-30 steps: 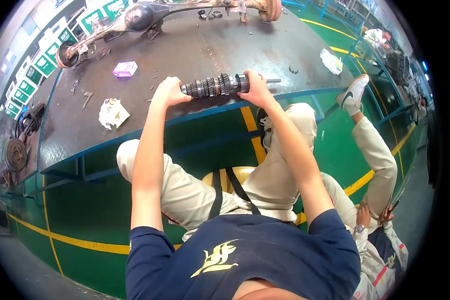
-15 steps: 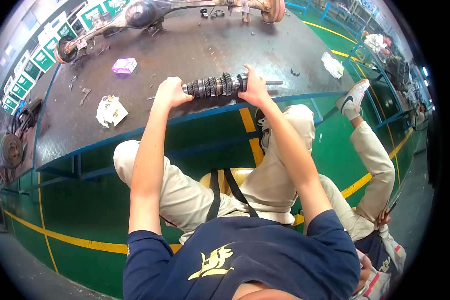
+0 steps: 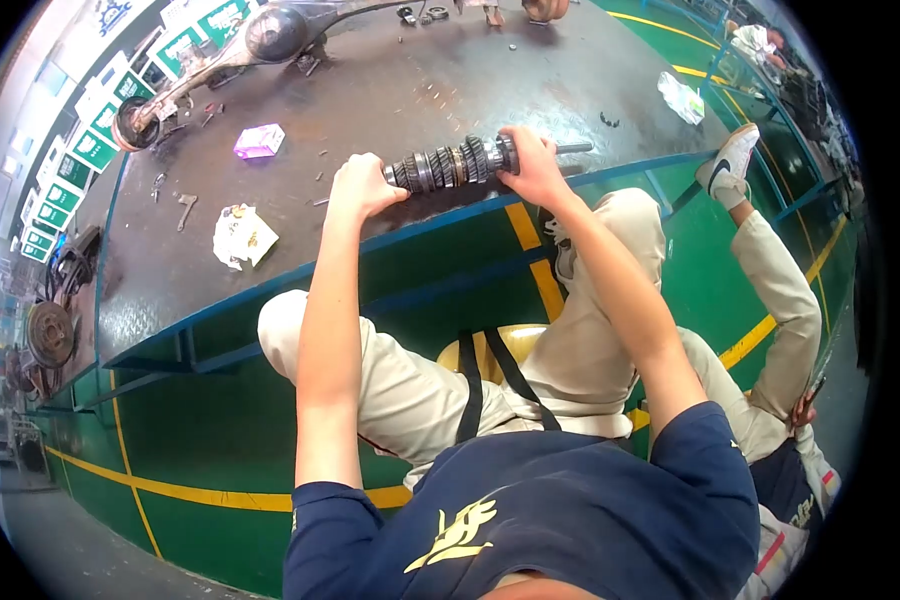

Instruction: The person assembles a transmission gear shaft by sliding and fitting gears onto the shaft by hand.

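A metal gear shaft (image 3: 448, 166) with several toothed gears lies sideways along the near edge of the dark workbench (image 3: 370, 110). My left hand (image 3: 368, 187) is closed round its left end, thumb along the near side. At the other end my right hand (image 3: 533, 165) grips the last gear, fingers over the top and thumb below. A bare length of the shaft sticks out to the right past my right hand. The undersides of the gears and part of my fingers are hidden.
On the bench lie a purple box (image 3: 259, 142), a crumpled paper with small parts (image 3: 243, 237) and a white plastic bag (image 3: 681, 98). A rusty axle (image 3: 276, 36) spans the far side. A seated person's shoe (image 3: 733, 162) rests by the right edge.
The whole view has shifted, so the bench and my arms appear further right. Both hands keep their hold on the gear shaft, which stays at the bench edge.
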Demonstrator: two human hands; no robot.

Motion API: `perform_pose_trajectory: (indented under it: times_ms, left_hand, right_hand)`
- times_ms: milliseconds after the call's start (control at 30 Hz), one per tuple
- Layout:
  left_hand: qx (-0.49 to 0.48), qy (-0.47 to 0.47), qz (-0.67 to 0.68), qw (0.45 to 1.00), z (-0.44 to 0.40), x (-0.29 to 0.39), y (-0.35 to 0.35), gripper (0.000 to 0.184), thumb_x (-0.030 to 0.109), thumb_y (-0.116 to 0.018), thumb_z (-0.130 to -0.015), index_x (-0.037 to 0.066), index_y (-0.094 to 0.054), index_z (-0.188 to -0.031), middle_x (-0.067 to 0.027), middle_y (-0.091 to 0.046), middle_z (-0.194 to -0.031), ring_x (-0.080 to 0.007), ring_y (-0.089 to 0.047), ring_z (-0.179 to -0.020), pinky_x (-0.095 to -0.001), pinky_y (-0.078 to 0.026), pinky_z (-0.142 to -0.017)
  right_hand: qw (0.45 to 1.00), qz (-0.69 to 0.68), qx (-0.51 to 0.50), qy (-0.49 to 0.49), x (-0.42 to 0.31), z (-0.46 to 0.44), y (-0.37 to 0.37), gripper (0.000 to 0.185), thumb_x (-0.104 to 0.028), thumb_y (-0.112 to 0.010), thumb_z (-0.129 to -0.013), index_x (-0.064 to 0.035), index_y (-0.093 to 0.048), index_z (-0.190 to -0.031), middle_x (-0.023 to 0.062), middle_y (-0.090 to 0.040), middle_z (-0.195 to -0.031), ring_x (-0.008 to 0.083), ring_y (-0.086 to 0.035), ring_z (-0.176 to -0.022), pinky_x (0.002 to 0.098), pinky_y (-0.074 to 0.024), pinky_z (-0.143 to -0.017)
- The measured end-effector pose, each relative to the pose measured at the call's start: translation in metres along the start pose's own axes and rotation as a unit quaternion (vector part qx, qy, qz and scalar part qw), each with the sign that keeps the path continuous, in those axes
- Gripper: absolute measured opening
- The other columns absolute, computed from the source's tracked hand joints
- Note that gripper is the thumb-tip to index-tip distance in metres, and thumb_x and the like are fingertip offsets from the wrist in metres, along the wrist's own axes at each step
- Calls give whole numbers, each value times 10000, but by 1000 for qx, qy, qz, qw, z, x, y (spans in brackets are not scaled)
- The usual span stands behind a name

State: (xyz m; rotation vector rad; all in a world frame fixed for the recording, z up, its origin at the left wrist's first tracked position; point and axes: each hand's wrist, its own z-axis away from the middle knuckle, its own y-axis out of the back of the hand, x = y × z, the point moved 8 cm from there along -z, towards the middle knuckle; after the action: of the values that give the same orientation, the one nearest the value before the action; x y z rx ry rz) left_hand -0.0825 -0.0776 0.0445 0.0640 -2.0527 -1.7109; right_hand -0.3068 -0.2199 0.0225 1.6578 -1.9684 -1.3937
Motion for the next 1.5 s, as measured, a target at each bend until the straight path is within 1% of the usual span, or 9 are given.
perform_pose_trajectory:
  times_ms: [67, 100, 367, 800, 1067, 1267, 1400, 1467, 1500]
  left_hand:
    - [-16, 17, -10, 1000, 3, 0, 0, 462, 335, -827, -603, -39, -724, -853, -239, -708, -879, -361, -705, -872, -411, -561, -826]
    - [18, -16, -7, 1000, 4, 4, 5, 464, 355, -817, -592, -54, -711, -784, -252, -685, -773, -353, -706, -776, -415, -561, -754]
    - [-1, -27, -18, 999, 1, 0, -3, 479, 376, -816, -592, -55, -707, -771, -245, -678, -755, -346, -701, -741, -417, -552, -712]
    - [14, -10, -55, 998, 5, 2, -7, 460, 377, -768, -589, -32, -721, -793, -220, -685, -738, -336, -703, -728, -407, -562, -722]
    - [46, -19, -62, 997, 7, 7, -6, 447, 366, -758, -595, -36, -712, -785, -231, -685, -761, -343, -700, -747, -415, -559, -738]
    - [40, -25, -63, 997, 14, 10, -3, 447, 368, -770, -602, -37, -703, -780, -230, -689, -772, -352, -699, -759, -426, -557, -748]
    - [25, 6, -57, 998, 14, 10, -8, 398, 314, -786, -611, -28, -698, -796, -239, -691, -823, -383, -690, -828, -436, -556, -792]
    - [52, -9, -63, 997, 14, 12, -5, 375, 295, -780, -618, -31, -691, -782, -240, -688, -816, -390, -687, -818, -440, -557, -780]
    - [74, -24, -55, 995, 14, 13, -3, 439, 352, -776, -610, -46, -682, -769, -248, -676, -795, -393, -677, -782, -444, -552, -752]
  right_hand:
    - [1000, 2, -6, -7, 1, 2, -2, 607, -152, -769, -699, -93, -515, -1246, 109, -560, -1147, 309, -521, -1165, 447, -310, -1001]
    - [1000, 8, 5, 1, 0, 3, -1, 607, -157, -769, -704, -92, -512, -1250, 110, -560, -1145, 309, -521, -1164, 448, -310, -999]
    - [999, 14, 34, 15, 1, 10, -2, 581, -182, -741, -739, -94, -507, -1263, 108, -562, -1151, 299, -524, -1160, 437, -299, -1009]
    - [998, 11, 61, 10, 1, 15, 0, 567, -173, -674, -722, -82, -507, -1256, 115, -553, -1144, 296, -519, -1166, 430, -278, -1038]
    - [996, 39, 79, -14, 0, 20, 1, 652, -211, -636, -714, -44, -483, -1325, 162, -531, -1193, 313, -485, -1205, 432, -279, -1061]
    - [997, 13, 78, -11, 0, 21, 3, 643, -207, -647, -702, -34, -504, -1305, 163, -548, -1227, 325, -500, -1206, 437, -283, -1073]
    - [995, 29, 97, -10, -6, 27, 5, 615, -198, -649, -696, -41, -520, -1276, 158, -566, -1201, 319, -506, -1209, 434, -283, -1072]
    - [996, 21, 90, -17, -3, 22, 4, 612, -194, -646, -694, -41, -522, -1273, 158, -567, -1198, 315, -505, -1212, 436, -281, -1073]
    - [996, 17, 90, -21, -3, 21, 4, 604, -197, -641, -695, -41, -526, -1268, 158, -569, -1190, 318, -508, -1200, 438, -279, -1075]
